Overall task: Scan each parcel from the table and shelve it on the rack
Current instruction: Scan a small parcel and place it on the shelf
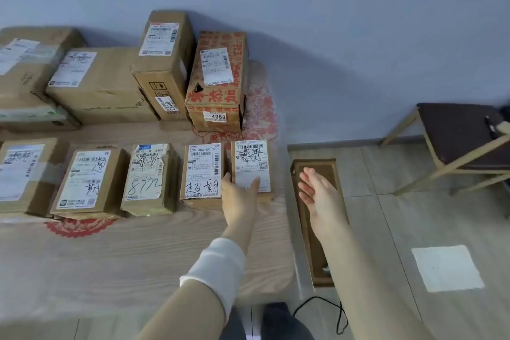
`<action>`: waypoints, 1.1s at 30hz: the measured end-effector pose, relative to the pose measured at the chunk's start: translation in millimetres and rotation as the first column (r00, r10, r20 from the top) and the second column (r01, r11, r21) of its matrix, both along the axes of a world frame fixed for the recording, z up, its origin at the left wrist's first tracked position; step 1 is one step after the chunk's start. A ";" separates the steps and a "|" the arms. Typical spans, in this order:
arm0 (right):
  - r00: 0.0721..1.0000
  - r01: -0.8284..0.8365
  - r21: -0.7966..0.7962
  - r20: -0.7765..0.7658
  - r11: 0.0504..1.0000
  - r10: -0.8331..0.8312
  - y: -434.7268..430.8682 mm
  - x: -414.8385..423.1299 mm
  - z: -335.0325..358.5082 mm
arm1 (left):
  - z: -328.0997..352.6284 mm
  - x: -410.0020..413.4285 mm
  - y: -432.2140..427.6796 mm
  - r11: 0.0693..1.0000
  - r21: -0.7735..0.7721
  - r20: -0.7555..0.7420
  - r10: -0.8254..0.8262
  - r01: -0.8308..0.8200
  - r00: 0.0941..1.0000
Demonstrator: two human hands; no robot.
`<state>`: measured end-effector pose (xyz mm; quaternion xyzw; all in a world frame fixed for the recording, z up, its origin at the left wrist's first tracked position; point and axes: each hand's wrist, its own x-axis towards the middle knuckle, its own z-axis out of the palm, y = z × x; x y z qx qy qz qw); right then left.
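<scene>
Wood-grain table [110, 257] against a grey wall, parcels in two rows. Left hand [238, 196] rests on small parcel [252, 165] at front row's right end, fingers straight on its label, thumb at left edge. Right hand [317, 190] flat-palmed, empty, over brown floor box [327, 166].

On the worktop [138, 257], front row of five parcels [149, 179] side by side at middle left; behind, at upper left, back row of boxes [102, 77]. Right of the worktop, on the floor [414, 215], narrow box [325, 164]; chair [458, 135] at far right.
</scene>
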<state>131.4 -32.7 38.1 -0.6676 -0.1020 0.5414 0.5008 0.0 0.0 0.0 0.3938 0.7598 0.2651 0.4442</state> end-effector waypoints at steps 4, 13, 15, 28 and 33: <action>0.999 -0.033 -0.035 -0.037 0.999 0.032 10.2 12.4 -13.7 | -11.3 10.0 17.6 0.988 -0.088 -0.022 0.128 -0.129 0.992; 0.999 0.026 -0.093 -0.025 0.995 -0.028 23.8 16.4 -33.0 | -11.1 30.8 25.9 0.994 -0.057 -0.241 0.075 -0.091 0.968; 0.997 0.068 -0.082 -0.017 0.994 -0.070 26.0 17.0 -34.4 | -10.2 39.5 24.7 0.998 -0.034 -0.286 0.043 -0.055 0.957; 0.994 0.105 -0.087 -0.023 0.991 -0.108 25.0 33.2 -40.5 | -14.7 20.3 43.2 0.953 -0.290 0.090 -0.063 0.087 0.994; 0.998 0.064 -0.035 -0.010 0.997 -0.065 13.6 53.7 -42.9 | -10.6 25.8 19.2 0.976 -0.216 0.192 0.044 -0.001 0.980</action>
